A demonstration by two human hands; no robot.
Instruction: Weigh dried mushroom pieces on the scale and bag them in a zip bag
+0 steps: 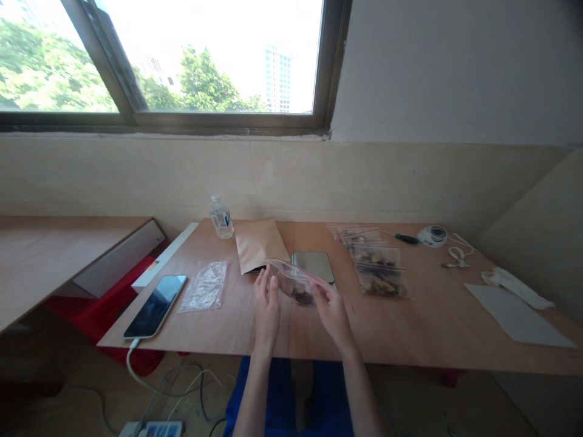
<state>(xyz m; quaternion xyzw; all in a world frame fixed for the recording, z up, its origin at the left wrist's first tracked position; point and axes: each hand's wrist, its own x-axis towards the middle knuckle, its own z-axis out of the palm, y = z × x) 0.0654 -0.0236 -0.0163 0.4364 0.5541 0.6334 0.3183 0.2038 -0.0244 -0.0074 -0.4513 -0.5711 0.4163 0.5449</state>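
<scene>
Between my two hands is a clear zip-lock bag with a red-edged top and dark brown dried pieces at its bottom. My left hand pinches the bag's left end, and my right hand grips the right end of its top edge. Just behind the bag lies a flat kitchen scale with a metal top, partly covered by the bag. A brown kraft paper bag lies behind my left hand, its dark opening facing me. Several filled zip-lock bags lie overlapping in a row to the right.
Clear empty plastic bags and a charging phone lie at left. A water bottle stands behind. At right are a screwdriver, a dome camera with its cable, a white cloth-like item and a grey sheet.
</scene>
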